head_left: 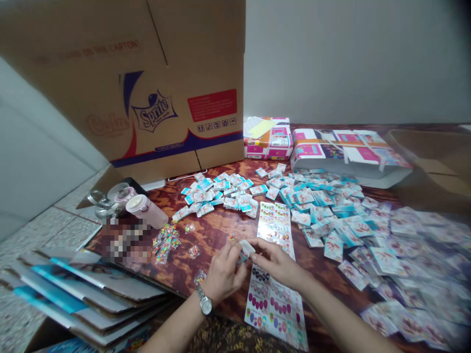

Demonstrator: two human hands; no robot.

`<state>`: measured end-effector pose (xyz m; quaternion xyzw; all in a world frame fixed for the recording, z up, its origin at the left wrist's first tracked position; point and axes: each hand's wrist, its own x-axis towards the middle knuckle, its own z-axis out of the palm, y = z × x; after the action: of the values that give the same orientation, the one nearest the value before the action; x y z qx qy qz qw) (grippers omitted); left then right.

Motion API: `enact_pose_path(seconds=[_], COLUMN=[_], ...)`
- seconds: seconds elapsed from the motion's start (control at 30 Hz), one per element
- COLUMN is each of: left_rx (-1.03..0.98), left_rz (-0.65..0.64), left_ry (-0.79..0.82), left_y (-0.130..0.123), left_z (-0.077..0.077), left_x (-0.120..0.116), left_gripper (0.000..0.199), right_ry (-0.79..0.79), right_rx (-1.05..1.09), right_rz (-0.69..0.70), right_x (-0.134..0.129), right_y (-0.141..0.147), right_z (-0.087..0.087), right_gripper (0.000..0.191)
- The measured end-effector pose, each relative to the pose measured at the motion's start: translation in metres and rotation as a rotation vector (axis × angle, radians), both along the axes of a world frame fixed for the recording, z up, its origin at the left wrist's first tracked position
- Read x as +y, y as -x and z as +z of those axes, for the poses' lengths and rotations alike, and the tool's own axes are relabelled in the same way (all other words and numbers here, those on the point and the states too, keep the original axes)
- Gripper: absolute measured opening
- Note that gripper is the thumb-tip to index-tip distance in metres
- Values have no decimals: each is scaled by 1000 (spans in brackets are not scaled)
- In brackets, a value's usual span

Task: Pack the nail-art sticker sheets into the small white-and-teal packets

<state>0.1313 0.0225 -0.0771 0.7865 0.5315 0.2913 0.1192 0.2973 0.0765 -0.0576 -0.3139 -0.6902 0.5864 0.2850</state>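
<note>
A small white and blue box [247, 248] is held between both hands above the table's near middle. My left hand [226, 269], with a watch on its wrist, has its fingers closed round the box's left side. My right hand [272, 260] pinches the box from the right. Beneath the hands lies a long printed sheet [275, 304] with rows of coloured nail shapes. Small clear packets of colourful pieces [167, 240] sit to the left, with one packet [199, 277] beside my left wrist. Many small boxes [221, 191] are piled beyond the hands.
A large cardboard carton [184, 59] stands at the back left. Pink tumbler [147, 211] at left; flattened printed cartons [88, 284] at lower left. Two patterned packages [268, 142] are at the back. More small boxes [338, 220] and purple-white packets [415, 264] cover the right side.
</note>
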Motion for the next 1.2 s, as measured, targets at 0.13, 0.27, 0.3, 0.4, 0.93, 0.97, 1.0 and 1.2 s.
enact_pose_path(seconds=[0.13, 0.27, 0.3, 0.4, 0.93, 0.97, 1.0, 1.2], left_rx=[-38, -17, -3, 31, -3, 11, 18, -25], left_rz=[-12, 2, 2, 8, 153, 155, 158, 174], left_ry=[31, 18, -1, -43, 11, 4, 2, 53], left_y=[-3, -2, -1, 0, -5, -5, -5, -12], left_z=[1, -2, -2, -5, -16, -16, -16, -17], left_x=[-1, -3, -3, -5, -13, -12, -12, -8], left_gripper=[34, 41, 44, 49, 59, 59, 60, 61], right_ry=[-114, -206, -200, -140, -247, -293, -338, -451], right_rx=[-109, -156, -141, -83, -177, -183, -183, -121], right_rz=[-125, -229, -237, -243, -397, -392, -389, -414], right_x=[-5, -12, -14, -17, -26, -29, -33, -48], right_y=[5, 10, 10, 12, 25, 25, 25, 29], right_z=[-1, -3, -3, -5, -5, -6, -7, -23], right_gripper=[18, 17, 18, 23, 17, 20, 24, 36])
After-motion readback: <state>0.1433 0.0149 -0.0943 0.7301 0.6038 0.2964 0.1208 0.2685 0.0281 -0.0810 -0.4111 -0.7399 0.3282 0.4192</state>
